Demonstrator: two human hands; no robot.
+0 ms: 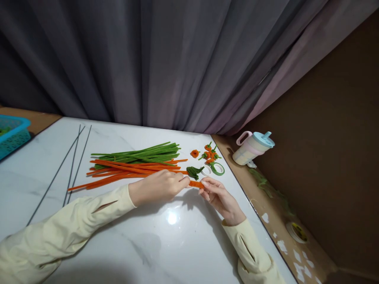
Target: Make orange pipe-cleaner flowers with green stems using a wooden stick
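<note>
Between my two hands is a short orange pipe cleaner piece [196, 184], fuzzy and coiled or folded. My left hand [164, 184] pinches its left end and my right hand [218, 197] pinches the right end, both just above the white table. Behind my left hand lie a bundle of orange pipe cleaners [118, 172] and a bundle of green pipe cleaners [142, 153]. A dark green looped pipe cleaner bunch [194, 172] sits just past my fingertips. Several small orange pipe cleaner shapes with green stems [211, 154] lie farther back, with one orange ring-like shape [194, 154] beside them.
Rolls of white tape [206, 170] and green tape [218, 169] lie near my right hand. Three thin dark rods [71, 169] cross the left side. A blue basket [14, 136] stands far left. Beyond the right edge are a tumbler [251, 149], a tape roll [296, 232] and white scraps [282, 247].
</note>
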